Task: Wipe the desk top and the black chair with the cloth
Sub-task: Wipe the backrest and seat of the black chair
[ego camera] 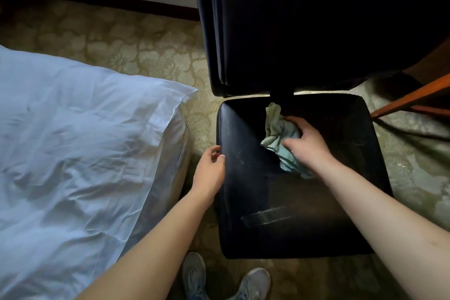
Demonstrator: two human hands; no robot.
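Two hands at frame centre: right hand [308,145] clutches the cloth [280,136] on the black chair [255,178] seat; left hand [210,170], loosely curled, touches its left edge.

We see a dim room, lit mostly from the left; the white bed sheet [73,134] catches the brightest, slightly bluish light, while the black chair [292,178] sinks into deep shadow, its backrest nearly featureless; a faint sheen along the seat's left side shows scuffs and a dull strip of reflection near the front; a thin bright sliver glows through the gap between seat and backrest; the carpet [146,56] looks soft and grainy; wide-angle distortion bends the edges, stretching both forearms; focus is mildly soft throughout, with no harsh glare.
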